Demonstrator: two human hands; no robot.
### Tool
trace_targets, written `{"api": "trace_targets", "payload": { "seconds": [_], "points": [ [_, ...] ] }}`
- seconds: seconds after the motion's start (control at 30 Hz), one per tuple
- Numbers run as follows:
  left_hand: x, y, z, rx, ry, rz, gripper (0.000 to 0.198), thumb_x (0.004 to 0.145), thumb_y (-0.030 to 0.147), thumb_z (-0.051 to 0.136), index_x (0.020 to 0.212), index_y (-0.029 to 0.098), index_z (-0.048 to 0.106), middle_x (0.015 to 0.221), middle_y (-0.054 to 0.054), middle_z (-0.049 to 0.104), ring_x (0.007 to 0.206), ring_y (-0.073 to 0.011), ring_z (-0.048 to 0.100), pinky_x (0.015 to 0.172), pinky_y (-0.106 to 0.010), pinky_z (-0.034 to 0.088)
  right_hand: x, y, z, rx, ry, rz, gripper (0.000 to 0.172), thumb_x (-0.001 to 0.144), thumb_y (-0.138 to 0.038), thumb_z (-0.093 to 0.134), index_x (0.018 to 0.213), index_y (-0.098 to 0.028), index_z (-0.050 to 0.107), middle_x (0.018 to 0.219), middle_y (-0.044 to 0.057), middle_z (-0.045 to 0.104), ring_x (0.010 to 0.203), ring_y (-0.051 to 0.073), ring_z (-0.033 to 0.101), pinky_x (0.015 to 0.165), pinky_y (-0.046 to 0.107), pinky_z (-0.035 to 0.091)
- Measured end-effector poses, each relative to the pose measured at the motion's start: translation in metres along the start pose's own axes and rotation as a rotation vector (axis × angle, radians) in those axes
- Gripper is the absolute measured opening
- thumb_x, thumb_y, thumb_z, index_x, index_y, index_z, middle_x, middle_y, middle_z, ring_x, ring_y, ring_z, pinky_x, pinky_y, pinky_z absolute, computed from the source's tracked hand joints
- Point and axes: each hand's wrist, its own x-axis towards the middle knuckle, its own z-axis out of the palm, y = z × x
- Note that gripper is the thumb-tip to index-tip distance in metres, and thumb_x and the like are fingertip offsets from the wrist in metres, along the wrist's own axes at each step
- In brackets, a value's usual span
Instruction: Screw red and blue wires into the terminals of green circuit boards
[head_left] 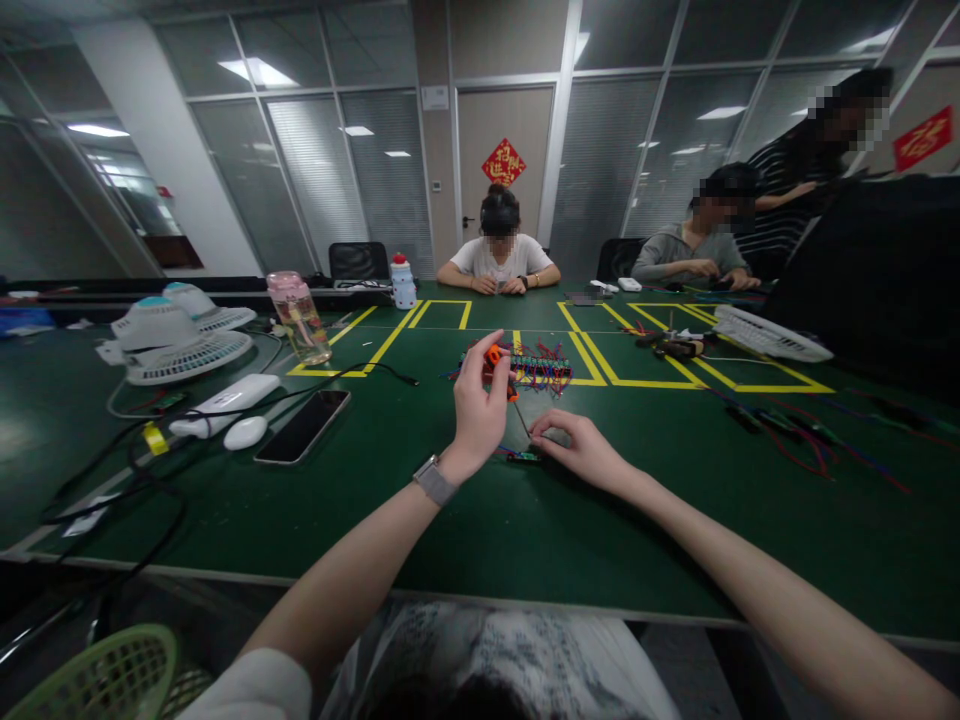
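Note:
My left hand (482, 408) is closed around the orange and black handle of a screwdriver (513, 392), whose thin shaft slants down and to the right. Near the tip of that shaft is my right hand (577, 447), its thumb and fingers pinched together; what lies between them is too small to make out. Just below the fingertips a small green circuit board (523, 457) with red and blue wires rests on the table. Behind my left hand stands a row of wired green circuit boards (541, 368), partly covered by that hand.
On the left are a phone (304, 427), a white mouse (245, 432), black cables, a pink-lided bottle (300, 320) and white fans (184, 345). Wired boards (780, 425) and hand tools (671, 345) lie to the right. A person (499, 250) sits opposite; two more are at the right.

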Motion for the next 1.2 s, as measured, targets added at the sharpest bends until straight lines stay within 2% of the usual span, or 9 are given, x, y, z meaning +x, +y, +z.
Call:
{"api": "trace_targets", "payload": {
  "seconds": [0.13,0.2,0.27,0.37,0.43,0.5,0.6,0.8,1.2],
  "points": [
    [0.001,0.004,-0.005,0.045,0.041,0.094,0.033,0.1,0.024,0.034,0.131,0.02,0.045,0.109,-0.008,0.058,0.081,-0.0111,0.061,0.074,-0.024,0.053,0.0,0.002,-0.001,-0.042,0.046,0.033,0.013,0.089,-0.027,0.054,0.086,-0.018,0.063,0.088,0.007,0.069,0.085,0.021,0.064,0.08,0.034,0.049],
    [0.002,0.008,-0.007,0.126,0.042,0.17,0.034,0.097,0.021,0.037,0.13,0.018,0.047,0.105,-0.008,0.06,0.086,-0.0128,0.06,0.078,-0.025,0.051,0.0,0.004,-0.001,-0.052,0.075,0.046,0.014,0.089,-0.028,0.053,0.086,-0.018,0.062,0.087,0.006,0.068,0.084,0.02,0.064,0.079,0.033,0.049],
    [0.004,0.012,-0.009,0.177,-0.045,0.19,0.033,0.093,0.018,0.045,0.124,0.016,0.053,0.1,-0.007,0.064,0.086,-0.0135,0.061,0.079,-0.026,0.05,0.001,0.005,-0.002,-0.057,0.101,0.054,0.014,0.089,-0.027,0.052,0.085,-0.018,0.061,0.084,0.006,0.068,0.081,0.02,0.063,0.077,0.032,0.048],
    [0.009,0.012,-0.012,0.274,-0.418,0.079,0.015,0.088,0.023,0.057,0.096,0.017,0.068,0.09,-0.003,0.07,0.081,-0.0139,0.064,0.078,-0.025,0.047,0.001,0.005,-0.004,-0.063,0.123,0.055,0.013,0.089,-0.027,0.051,0.083,-0.018,0.058,0.078,0.004,0.065,0.073,0.017,0.061,0.07,0.029,0.047],
    [0.011,0.008,-0.014,0.367,-0.707,-0.036,0.018,0.085,0.033,0.063,0.083,0.017,0.071,0.081,-0.002,0.071,0.075,-0.015,0.064,0.07,-0.024,0.045,0.001,0.004,-0.006,-0.071,0.128,0.053,0.013,0.089,-0.027,0.049,0.083,-0.018,0.056,0.074,0.002,0.063,0.069,0.016,0.059,0.065,0.027,0.045],
    [0.012,0.003,-0.016,0.432,-0.948,-0.089,0.027,0.078,0.044,0.069,0.085,0.018,0.073,0.081,-0.002,0.071,0.074,-0.0168,0.064,0.065,-0.024,0.043,0.001,0.002,-0.008,-0.07,0.13,0.051,0.013,0.09,-0.027,0.048,0.083,-0.019,0.055,0.072,0.002,0.063,0.066,0.016,0.058,0.063,0.027,0.044],
    [0.011,-0.004,-0.019,0.515,-1.101,-0.144,0.033,0.068,0.046,0.077,0.089,0.02,0.075,0.088,-0.004,0.072,0.08,-0.0199,0.065,0.066,-0.024,0.042,0.0,-0.001,-0.009,-0.044,0.11,0.043,0.012,0.089,-0.026,0.048,0.082,-0.019,0.054,0.073,0.001,0.063,0.067,0.015,0.058,0.065,0.027,0.044],
    [0.006,-0.005,-0.016,0.58,-1.137,-0.17,0.023,0.07,0.036,0.076,0.087,0.022,0.074,0.088,-0.004,0.072,0.082,-0.0198,0.066,0.069,-0.024,0.044,-0.002,-0.004,-0.007,-0.048,0.022,0.019,0.009,0.089,-0.024,0.047,0.084,-0.019,0.053,0.073,0.001,0.061,0.068,0.015,0.057,0.065,0.026,0.044],
    [0.006,-0.003,-0.014,0.668,-1.156,-0.13,0.016,0.073,0.034,0.074,0.084,0.022,0.073,0.083,-0.004,0.072,0.082,-0.0205,0.067,0.065,-0.024,0.044,-0.003,-0.008,-0.009,-0.07,-0.001,0.033,0.008,0.088,-0.023,0.047,0.083,-0.019,0.052,0.074,0.002,0.062,0.069,0.016,0.057,0.065,0.028,0.044]
  ]
}}
